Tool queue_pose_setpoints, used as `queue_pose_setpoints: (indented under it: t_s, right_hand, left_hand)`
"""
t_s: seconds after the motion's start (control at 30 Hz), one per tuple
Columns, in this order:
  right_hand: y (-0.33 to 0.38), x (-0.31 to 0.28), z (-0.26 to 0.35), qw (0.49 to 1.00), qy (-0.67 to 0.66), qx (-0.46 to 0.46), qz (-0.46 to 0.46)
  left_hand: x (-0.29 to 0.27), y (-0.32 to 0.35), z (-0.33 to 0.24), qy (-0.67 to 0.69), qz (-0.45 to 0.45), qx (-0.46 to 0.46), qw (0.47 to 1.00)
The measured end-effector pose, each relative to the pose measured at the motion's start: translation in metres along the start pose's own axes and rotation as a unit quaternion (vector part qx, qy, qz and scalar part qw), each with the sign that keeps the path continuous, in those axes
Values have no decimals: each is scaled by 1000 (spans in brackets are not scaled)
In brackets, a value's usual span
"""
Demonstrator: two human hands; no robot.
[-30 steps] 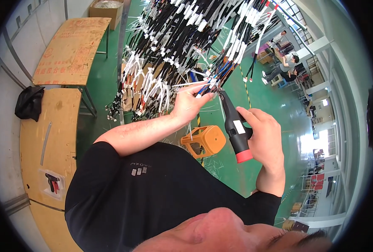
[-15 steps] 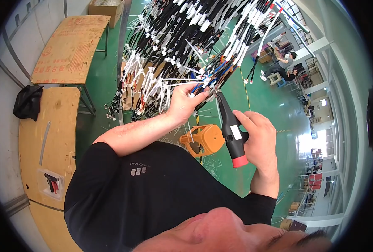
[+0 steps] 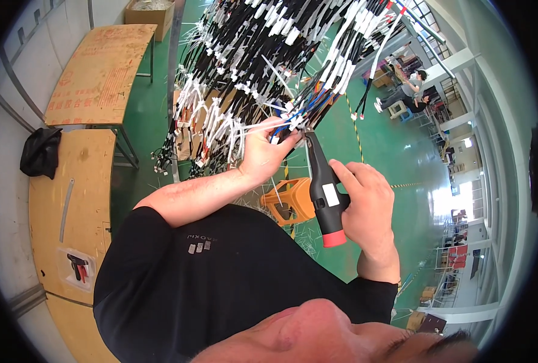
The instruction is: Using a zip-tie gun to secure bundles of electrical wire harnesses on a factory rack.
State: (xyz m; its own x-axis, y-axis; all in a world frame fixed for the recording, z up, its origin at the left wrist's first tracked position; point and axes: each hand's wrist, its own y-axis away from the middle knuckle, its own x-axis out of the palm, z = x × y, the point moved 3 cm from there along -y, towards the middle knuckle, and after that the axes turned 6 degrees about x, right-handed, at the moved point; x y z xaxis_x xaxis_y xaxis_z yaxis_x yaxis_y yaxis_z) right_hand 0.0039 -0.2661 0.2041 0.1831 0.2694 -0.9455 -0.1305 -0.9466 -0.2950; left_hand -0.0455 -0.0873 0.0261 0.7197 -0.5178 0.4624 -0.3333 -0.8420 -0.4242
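Observation:
Many black and white cables (image 3: 238,54) with white connectors hang in a dense mass before me. My left hand (image 3: 263,148) is closed around the lower part of a wire bundle (image 3: 308,106) with blue, black and brown wires. White cable ties stick out near its fingers. In my right hand (image 3: 369,202) is a black cable tie gun (image 3: 324,187) with a red end cap. Its nose points up and touches or nearly touches the bundle beside my left fingertips. The exact contact there is too small to tell.
Below the cables stands an orange plastic stool (image 3: 290,202). Wooden-topped tables (image 3: 69,187) line the left, with a black bag (image 3: 40,152) and a clear tray (image 3: 75,269) holding a hand tool. A cardboard box (image 3: 149,18) is behind them. Another person (image 3: 409,91) sits far right.
The cable tie gun and my right hand have shifted slightly left and turned more upright. My left hand keeps its hold on the wire bundle.

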Motion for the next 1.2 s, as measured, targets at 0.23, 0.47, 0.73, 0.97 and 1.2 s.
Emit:
queue_pose_setpoints:
  t_s: [0.23, 0.47, 0.73, 0.97, 1.2]
  right_hand:
    - [-3, 3, 2, 1000, 3, 1, -6]
    - [-6, 14, 0, 1000, -9, 4, 8]
    - [1, 45, -38, 1000, 0, -19, 19]
    - [16, 70, -37, 990, -3, -16, -137]
    - [26, 113, -49, 955, -252, 42, -153]
  left_hand:
    - [-4, -2, -14, -83, 15, 40, 996]
    - [-8, -3, -13, -108, 8, 57, 993]
    - [-11, -7, -7, -70, 27, 20, 997]
    - [-16, -13, 1, 96, 83, -90, 988]
    - [-29, -25, 2, 266, 207, -169, 926]
